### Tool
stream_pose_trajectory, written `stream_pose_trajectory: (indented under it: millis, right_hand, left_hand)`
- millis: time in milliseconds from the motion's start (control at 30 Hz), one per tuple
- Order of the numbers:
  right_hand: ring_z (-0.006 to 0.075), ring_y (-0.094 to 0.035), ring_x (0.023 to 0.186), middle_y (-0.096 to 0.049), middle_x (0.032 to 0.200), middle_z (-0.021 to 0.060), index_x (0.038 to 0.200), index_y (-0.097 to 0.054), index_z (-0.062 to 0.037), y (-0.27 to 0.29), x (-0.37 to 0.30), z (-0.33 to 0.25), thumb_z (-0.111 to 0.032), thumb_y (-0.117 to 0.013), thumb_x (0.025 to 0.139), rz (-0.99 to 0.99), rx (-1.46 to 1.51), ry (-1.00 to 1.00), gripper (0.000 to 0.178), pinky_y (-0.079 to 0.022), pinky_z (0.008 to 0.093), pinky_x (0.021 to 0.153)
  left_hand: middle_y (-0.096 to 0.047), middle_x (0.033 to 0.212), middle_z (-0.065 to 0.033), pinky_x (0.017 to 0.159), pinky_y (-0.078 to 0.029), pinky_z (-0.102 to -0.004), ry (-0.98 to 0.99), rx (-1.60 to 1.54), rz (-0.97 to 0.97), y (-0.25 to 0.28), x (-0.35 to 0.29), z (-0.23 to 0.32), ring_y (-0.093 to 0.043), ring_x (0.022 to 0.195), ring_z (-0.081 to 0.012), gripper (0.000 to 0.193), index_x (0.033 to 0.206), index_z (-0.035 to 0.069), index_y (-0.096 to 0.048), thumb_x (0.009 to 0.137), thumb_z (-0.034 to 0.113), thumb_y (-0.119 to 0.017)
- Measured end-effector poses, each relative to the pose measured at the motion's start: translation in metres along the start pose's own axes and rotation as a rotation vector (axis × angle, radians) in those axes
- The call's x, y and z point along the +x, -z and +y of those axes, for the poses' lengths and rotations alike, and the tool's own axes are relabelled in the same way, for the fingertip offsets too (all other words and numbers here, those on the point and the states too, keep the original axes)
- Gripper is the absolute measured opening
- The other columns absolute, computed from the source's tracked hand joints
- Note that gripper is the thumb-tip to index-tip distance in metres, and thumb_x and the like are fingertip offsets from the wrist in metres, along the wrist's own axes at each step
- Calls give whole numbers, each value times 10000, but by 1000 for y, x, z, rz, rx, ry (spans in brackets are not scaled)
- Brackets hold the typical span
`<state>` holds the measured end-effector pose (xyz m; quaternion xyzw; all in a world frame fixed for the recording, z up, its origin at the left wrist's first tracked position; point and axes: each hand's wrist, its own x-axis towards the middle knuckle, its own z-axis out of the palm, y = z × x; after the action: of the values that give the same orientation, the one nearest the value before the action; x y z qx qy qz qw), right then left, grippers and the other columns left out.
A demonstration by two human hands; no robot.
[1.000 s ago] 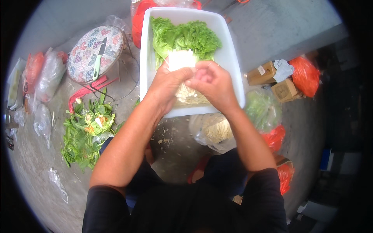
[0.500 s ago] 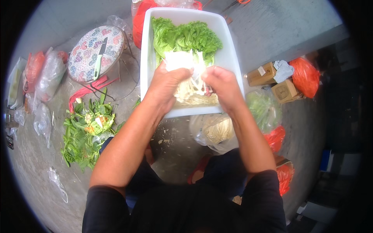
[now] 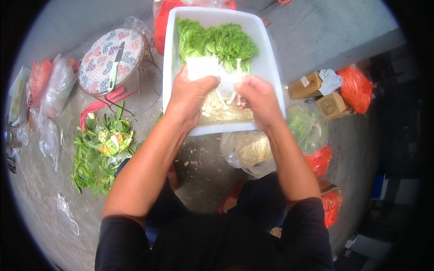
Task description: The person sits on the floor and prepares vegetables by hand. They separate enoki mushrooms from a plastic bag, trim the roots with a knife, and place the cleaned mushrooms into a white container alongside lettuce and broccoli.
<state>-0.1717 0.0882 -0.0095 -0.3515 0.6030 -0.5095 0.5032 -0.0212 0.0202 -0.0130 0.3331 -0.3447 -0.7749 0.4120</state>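
Note:
Over a white plastic tub, my left hand is closed around a bunch of enoki mushrooms, their pale cut ends pointing away from me and the small caps toward me. My right hand pinches a thin cluster of enoki strands, apart from the bunch. Green leaf lettuce fills the far end of the tub. At the near end lie loose enoki strands, partly hidden by my hands.
A knife lies on a heart-patterned stool at left. Leafy trimmings are heaped on the floor. A bag of enoki and a bag of greens stand at right, near cardboard boxes and a red bag.
The right hand has moved slightly right, drawing a thin cluster of enoki away from the bunch. A gap now shows between the two. The left hand keeps its hold.

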Motion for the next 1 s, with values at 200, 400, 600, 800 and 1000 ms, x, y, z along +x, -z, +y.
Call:
stream_pose_trajectory:
  millis: [200, 400, 600, 800, 1000]
  right_hand:
    - [52, -507, 617, -590, 736, -1, 893, -603, -33, -17, -1, -5, -139, -666, 802, -59, -160, 17, 154, -406, 194, 529]
    - [30, -489, 592, -579, 682, -17, 782, -616, -16, -6, 5, -2, -112, -690, 774, 60, -323, 59, 121, -409, 194, 524]
    - [138, -590, 668, -655, 772, 64, 884, -645, -14, 34, 13, -3, -124, -665, 775, -40, -1114, 282, 156, -474, 272, 631]
    - [168, -626, 747, -671, 896, 110, 971, -660, -31, 35, 8, -16, -171, -673, 793, -183, -1223, 94, 226, -493, 292, 698]
    - [93, -598, 761, -655, 831, 48, 939, -659, -11, -11, 7, -27, -137, -689, 789, -169, -592, 172, 197, -479, 228, 683]
  left_hand:
    - [-582, 972, -89, 730, -496, -300, 100, -57, -38, 1, -2, -1, -589, 848, -177, 396, 1108, 0, -482, 730, -29, -595]
    - [-586, 988, -93, 745, -491, -299, 37, -10, 33, 3, -3, 1, -592, 860, -176, 407, 1125, -8, -480, 736, -26, -595]
    - [-588, 1013, -93, 764, -485, -294, -143, -60, 141, 16, 8, 13, -589, 871, -169, 397, 1124, -19, -488, 740, -34, -587]
    - [-584, 1007, -89, 772, -486, -296, -60, -24, 48, 15, 5, 10, -580, 897, -172, 395, 1120, -13, -486, 745, -15, -611]
    - [-559, 1045, -103, 824, -488, -319, 157, -178, -131, 10, 2, -2, -560, 956, -187, 499, 1199, 18, -409, 767, 28, -659]
